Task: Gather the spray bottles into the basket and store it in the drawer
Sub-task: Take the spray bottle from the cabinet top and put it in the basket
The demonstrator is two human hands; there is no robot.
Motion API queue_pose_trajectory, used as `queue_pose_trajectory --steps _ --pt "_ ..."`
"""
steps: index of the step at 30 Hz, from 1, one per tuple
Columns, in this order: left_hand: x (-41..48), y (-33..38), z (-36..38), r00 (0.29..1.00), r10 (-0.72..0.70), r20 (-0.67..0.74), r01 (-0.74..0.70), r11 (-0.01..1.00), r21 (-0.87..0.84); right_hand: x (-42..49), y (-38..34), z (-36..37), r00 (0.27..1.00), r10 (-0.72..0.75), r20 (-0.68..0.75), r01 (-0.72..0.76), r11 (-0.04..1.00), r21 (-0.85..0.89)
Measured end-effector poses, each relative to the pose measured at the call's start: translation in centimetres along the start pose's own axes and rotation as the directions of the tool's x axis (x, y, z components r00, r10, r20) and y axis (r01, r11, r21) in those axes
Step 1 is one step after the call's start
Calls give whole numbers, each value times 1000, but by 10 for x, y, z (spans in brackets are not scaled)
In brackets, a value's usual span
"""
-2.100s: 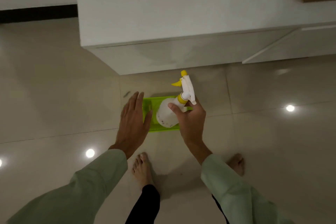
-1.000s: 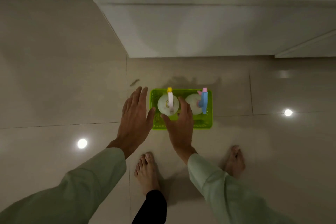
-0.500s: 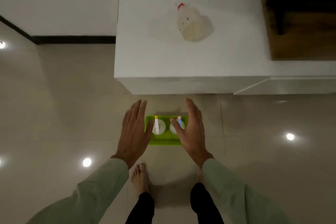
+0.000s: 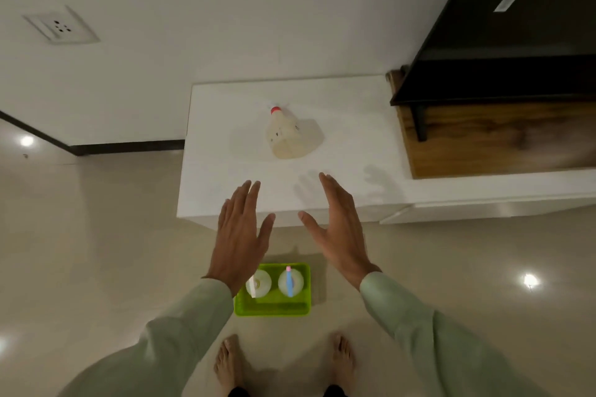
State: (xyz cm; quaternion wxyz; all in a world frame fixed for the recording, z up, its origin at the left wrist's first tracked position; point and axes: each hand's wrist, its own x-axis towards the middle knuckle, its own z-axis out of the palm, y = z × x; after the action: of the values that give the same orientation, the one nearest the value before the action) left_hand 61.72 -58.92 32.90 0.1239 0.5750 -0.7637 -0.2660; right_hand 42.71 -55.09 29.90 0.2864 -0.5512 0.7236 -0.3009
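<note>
A lime green basket (image 4: 274,308) sits on the floor just in front of my feet. Two white spray bottles stand upright in it: the left bottle (image 4: 259,282), partly hidden by my left wrist, and the right bottle with a blue and pink trigger (image 4: 290,282). A third white spray bottle with a red collar (image 4: 282,134) stands on the white cabinet top (image 4: 222,155). My left hand (image 4: 240,232) and my right hand (image 4: 337,226) are raised above the basket, both open and empty, fingers pointing at the cabinet.
The cabinet's white drawer front (image 4: 483,211) stands slightly ajar at the right. A dark shelf unit (image 4: 503,51) over a wooden surface (image 4: 490,142) stands at the right. A wall socket (image 4: 59,27) is at upper left. My bare feet (image 4: 227,361) stand on glossy tiles.
My right hand set the yellow-trigger bottle into the basket and let go. Both hands then rose away from the basket toward the cabinet top, and my view tilted up.
</note>
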Motion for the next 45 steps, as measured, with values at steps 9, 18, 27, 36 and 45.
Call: queue_pose_trajectory --steps 9,18,27,36,45 --pt "121 -43 -12 999 -38 6 38 999 20 148 -15 38 979 204 24 -205 979 22" --pt "217 -99 -25 997 50 59 -49 999 -22 263 -33 90 889 450 85 -449 893 -37" --pt "211 -132 -23 987 79 137 -71 996 -59 264 -41 110 755 633 169 -652 751 100" --pt "132 -125 -24 989 84 121 -78 995 -57 171 -50 85 835 532 142 -531 711 462" --pt "-10 -79 10 995 27 95 -19 996 -84 0 -36 63 927 364 93 -348 738 578"
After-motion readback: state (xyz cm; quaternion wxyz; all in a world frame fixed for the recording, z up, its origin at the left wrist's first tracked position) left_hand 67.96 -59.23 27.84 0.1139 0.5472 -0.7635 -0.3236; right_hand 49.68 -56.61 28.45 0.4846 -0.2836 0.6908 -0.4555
